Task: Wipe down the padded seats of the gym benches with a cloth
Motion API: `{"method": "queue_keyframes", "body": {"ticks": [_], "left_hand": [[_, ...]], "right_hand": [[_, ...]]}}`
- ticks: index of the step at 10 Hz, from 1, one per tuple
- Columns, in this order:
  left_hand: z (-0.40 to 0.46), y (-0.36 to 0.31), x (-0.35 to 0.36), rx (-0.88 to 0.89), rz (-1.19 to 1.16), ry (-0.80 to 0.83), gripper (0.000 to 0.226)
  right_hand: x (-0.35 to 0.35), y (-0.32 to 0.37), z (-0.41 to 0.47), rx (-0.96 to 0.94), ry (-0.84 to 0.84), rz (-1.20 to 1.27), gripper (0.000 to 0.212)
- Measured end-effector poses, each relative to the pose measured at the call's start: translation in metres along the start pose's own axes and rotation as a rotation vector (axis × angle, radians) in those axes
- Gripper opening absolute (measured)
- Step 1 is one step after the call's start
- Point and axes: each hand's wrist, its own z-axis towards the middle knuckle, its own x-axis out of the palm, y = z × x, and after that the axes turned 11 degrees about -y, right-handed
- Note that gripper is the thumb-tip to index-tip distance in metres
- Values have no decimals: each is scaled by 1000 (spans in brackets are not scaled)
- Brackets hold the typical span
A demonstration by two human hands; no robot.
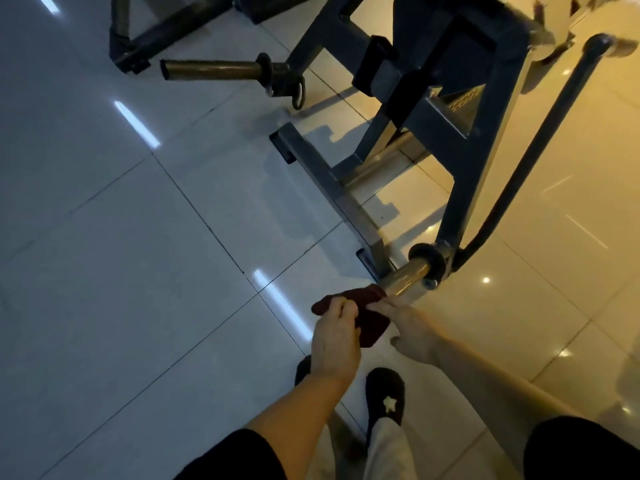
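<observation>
Cloth [360,315], dark red, pinched in left hand [334,344] fingers; right hand [410,332] fingertips grip its other end beside metal bar [408,277].

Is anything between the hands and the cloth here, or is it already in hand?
Nothing is between them: both the left hand and the right hand hold the dark red cloth, beside the machine's metal peg. No padded seat is clearly visible.

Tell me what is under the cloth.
Under the dark red cloth, held by the left hand and right hand, lies pale floor tile. The near end of the metal peg disappears behind its edge, so that tip is hidden.
</observation>
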Motion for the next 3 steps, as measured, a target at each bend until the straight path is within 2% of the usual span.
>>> {"method": "queue_keyframes", "body": {"ticks": [1, 2, 3], "left_hand": [[21, 3, 1, -54, 180, 37, 51], [27, 1, 1, -109, 283, 103, 42], [27, 0, -1, -134, 259, 172, 43]], "right_hand": [[4, -1, 8, -9, -4, -30, 82], [8, -3, 14, 8, 22, -106, 80], [-5, 12, 9, 36, 59, -90, 77]]}}
